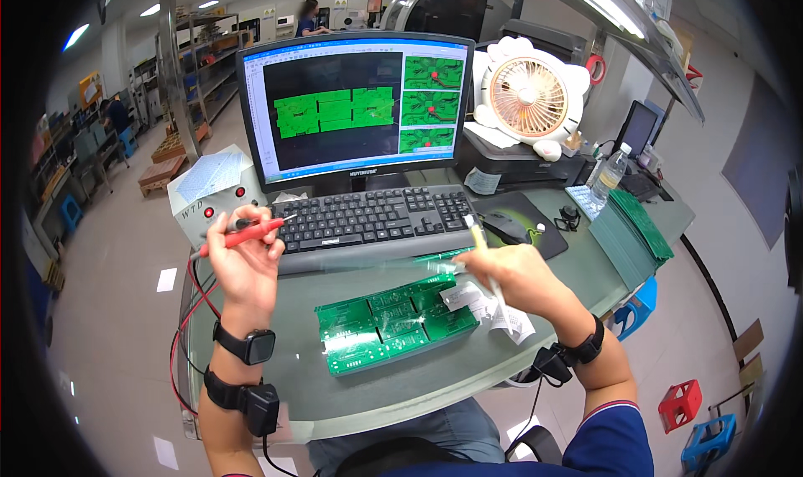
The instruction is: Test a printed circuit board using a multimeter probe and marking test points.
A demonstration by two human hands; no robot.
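Observation:
My left hand (242,272) is raised at the left of the keyboard, its fingers closed around a red test probe (255,233) with the thin tip pointing right. A dark rod beside it may be a second probe. My right hand (523,275) grips a slim whitish pen-like tool (478,236), slanting up and left; its exact kind is unclear. Between and below the hands lies a stack of green circuit boards (397,322), touched by neither hand. Small printed paper slips (512,322) lie at its right end. Another green strip behind the stack is partly blurred.
A keyboard (376,219) and monitor (360,109) stand behind the boards. At right are a mouse (506,226), a tall board stack (631,239), a water bottle (611,172) and a fan (531,96). Red and black leads (177,343) hang by the left table edge, near a white box (219,197).

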